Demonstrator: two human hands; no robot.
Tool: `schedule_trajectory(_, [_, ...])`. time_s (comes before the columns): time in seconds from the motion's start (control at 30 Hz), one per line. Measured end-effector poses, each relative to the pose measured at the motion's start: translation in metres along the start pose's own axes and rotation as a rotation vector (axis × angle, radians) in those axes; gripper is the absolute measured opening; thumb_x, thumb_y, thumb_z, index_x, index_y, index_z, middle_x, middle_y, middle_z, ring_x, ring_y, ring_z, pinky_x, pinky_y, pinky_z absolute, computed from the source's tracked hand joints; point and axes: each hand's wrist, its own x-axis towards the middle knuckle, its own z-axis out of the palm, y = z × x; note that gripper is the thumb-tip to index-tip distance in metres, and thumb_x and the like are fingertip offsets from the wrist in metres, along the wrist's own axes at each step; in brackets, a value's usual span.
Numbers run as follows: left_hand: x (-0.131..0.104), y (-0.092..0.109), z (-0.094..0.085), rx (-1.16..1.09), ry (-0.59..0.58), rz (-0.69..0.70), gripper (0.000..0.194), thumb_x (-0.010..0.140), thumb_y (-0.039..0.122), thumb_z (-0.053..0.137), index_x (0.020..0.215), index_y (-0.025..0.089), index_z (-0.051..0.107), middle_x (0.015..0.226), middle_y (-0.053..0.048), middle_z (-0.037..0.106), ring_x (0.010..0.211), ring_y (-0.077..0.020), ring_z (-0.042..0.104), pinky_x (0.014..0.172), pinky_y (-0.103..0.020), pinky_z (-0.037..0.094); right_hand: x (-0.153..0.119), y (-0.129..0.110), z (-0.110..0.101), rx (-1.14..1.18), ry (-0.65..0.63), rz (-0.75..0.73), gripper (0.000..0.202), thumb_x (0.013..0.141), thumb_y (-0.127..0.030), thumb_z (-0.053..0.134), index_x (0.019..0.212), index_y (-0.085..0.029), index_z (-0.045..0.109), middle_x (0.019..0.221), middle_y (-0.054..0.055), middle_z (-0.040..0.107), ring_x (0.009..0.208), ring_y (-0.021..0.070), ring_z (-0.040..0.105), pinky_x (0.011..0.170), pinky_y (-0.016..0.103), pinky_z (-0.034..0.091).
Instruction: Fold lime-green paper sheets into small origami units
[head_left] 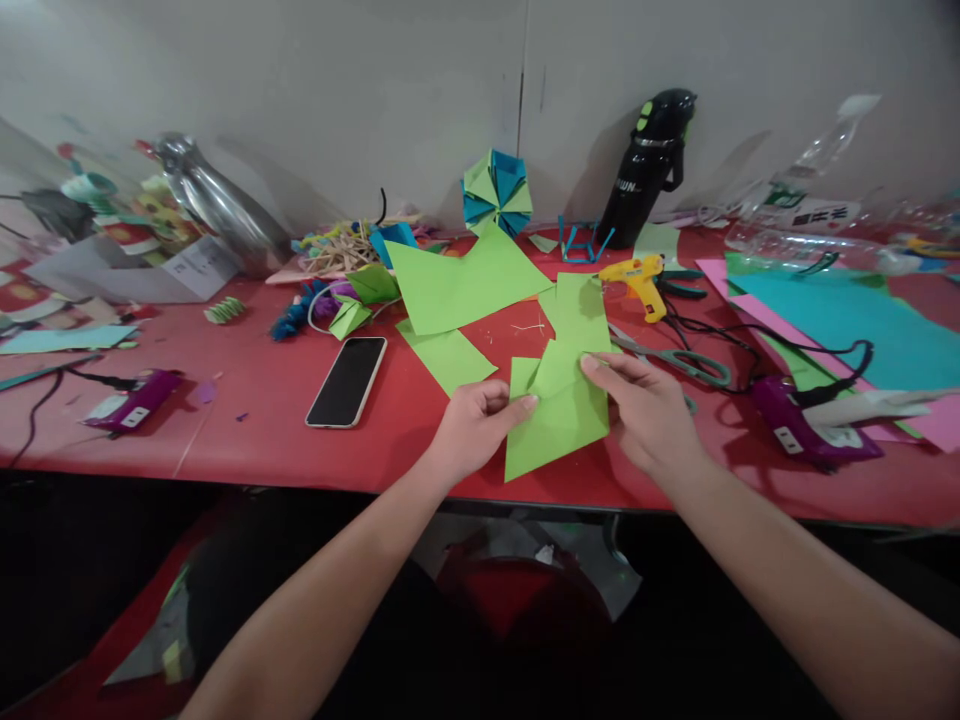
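Observation:
A cut piece of light green paper (pixel 559 425) is held up over the front part of the red table. My left hand (pixel 480 420) pinches its left side between thumb and fingers. At its upper right edge, my right hand (pixel 641 405) grips it, thumb on top. Beyond it lies more green paper: a large irregular sheet (pixel 461 290), a strip (pixel 450 360) under that sheet, and a piece (pixel 581 305) just behind the held one. Grey-handled scissors (pixel 701 368) lie right of my right hand, their blades partly hidden.
A phone (pixel 347 383) lies left of my hands. A yellow glue gun (pixel 637 285) with a black cable lies behind the scissors. Purple power strips (pixel 806 420) (pixel 135 402) sit on both sides. At the back stand a black bottle (pixel 646 175), a steel flask (pixel 221 205) and a folded paper ball (pixel 496 192).

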Motion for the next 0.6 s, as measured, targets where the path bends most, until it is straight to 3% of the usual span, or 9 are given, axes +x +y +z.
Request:
schedule_trajectory(0.07, [0.0,0.0,-0.001,0.004,0.005,-0.004,0.039,0.083,0.051,0.071,0.068,0.017,0.06,0.062,0.0,0.058,0.059,-0.0127,0.053,0.052,-0.025,0.04,0.004,-0.002,-0.001,-0.021,0.046,-0.015,0.026,0.06,-0.034,0.092,0.079,-0.025,0.079,0.083,0.002,0.077,0.08,0.0199,0.072,0.074,0.035,0.06])
schedule_trajectory(0.2, [0.0,0.002,-0.005,0.047,0.007,-0.01,0.041,0.082,0.052,0.071,0.065,0.018,0.056,0.058,0.001,0.052,0.058,-0.013,0.051,0.052,-0.025,0.037,0.01,-0.005,-0.006,-0.065,0.007,-0.026,0.027,0.061,-0.037,0.091,0.081,-0.025,0.078,0.083,0.002,0.077,0.077,0.019,0.071,0.073,0.035,0.058])
schedule_trajectory(0.33, [-0.001,0.006,-0.012,0.134,-0.047,-0.003,0.047,0.081,0.053,0.071,0.06,0.019,0.047,0.055,0.004,0.041,0.054,-0.011,0.042,0.052,-0.025,0.031,0.017,-0.013,-0.016,-0.21,-0.256,-0.053,0.028,0.073,-0.044,0.084,0.094,-0.026,0.079,0.096,0.003,0.078,0.089,0.0181,0.071,0.082,0.032,0.055])
schedule_trajectory(0.43, [-0.001,0.008,-0.015,0.199,-0.164,0.01,0.051,0.083,0.052,0.07,0.058,0.019,0.038,0.058,0.006,0.03,0.054,-0.0089,0.031,0.052,-0.025,0.024,0.016,-0.019,-0.018,-0.399,-0.409,-0.013,0.029,0.075,-0.048,0.082,0.092,-0.025,0.08,0.094,0.004,0.079,0.082,0.0175,0.069,0.077,0.031,0.054])
schedule_trajectory(0.6, [0.0,0.008,-0.016,0.22,-0.228,0.006,0.052,0.086,0.05,0.066,0.061,0.02,0.032,0.063,0.005,0.022,0.056,-0.009,0.022,0.054,-0.027,0.018,0.009,-0.017,-0.012,-0.509,-0.301,-0.138,0.027,0.073,-0.05,0.082,0.082,-0.024,0.08,0.082,0.003,0.077,0.071,0.0185,0.065,0.067,0.032,0.052])
